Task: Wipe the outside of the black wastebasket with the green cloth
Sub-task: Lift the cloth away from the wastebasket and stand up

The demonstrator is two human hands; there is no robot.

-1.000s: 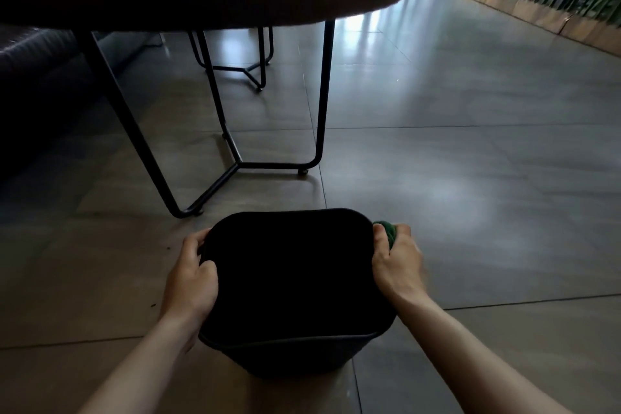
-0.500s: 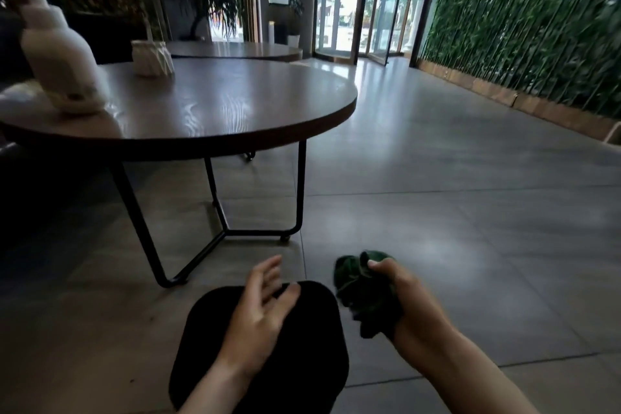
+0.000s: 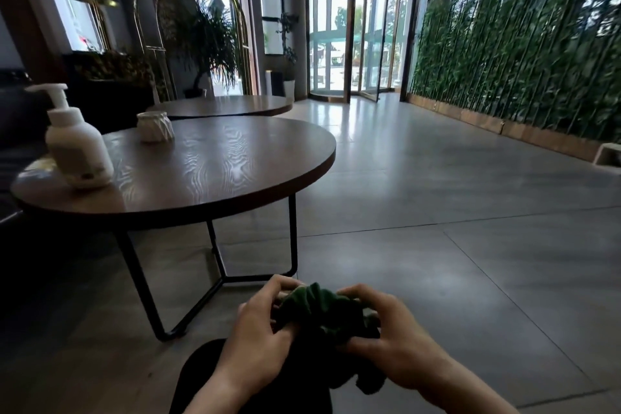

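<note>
1. Head view: both hands meet over the bin (image 3: 198,376), low centre of frame, with the cloth (image 3: 322,312) bunched between them.
2. Left hand (image 3: 258,343): fingers curled into the near-left side of the cloth, pinching folds of it.
3. Right hand (image 3: 393,343): fingers curled over the cloth's right side, gripping it; a dark tail of fabric hangs below the palm.
4. Cloth is held up in the air, apart from the bin wall. No wiping contact at this moment.
5. Step in hand, as I judge it: regathering or refolding the cloth between passes, not the wipe itself.
6. Bin sits on the floor (image 3: 470,279) directly under the hands, near a leg of the table (image 3: 215,168). Only a dark sliver of it shows at the bottom edge, left of the forearms.
7. Bin contents: cannot tell. The visible part is uniformly black and mostly covered by the hands; it may be the mouth or the outer wall.
8. Next move calls for: one hand to keep the cloth as a flat pad, the other free to steady the rim, then press the pad to an outside wall and draw it along. Gaze is well forward, so the head likely needs to tip down first.
9. On the table: a white pump bottle (image 3: 75,144) at the left edge, a small white ribbed pot (image 3: 155,126) further back. Pot contents not visible.
</note>
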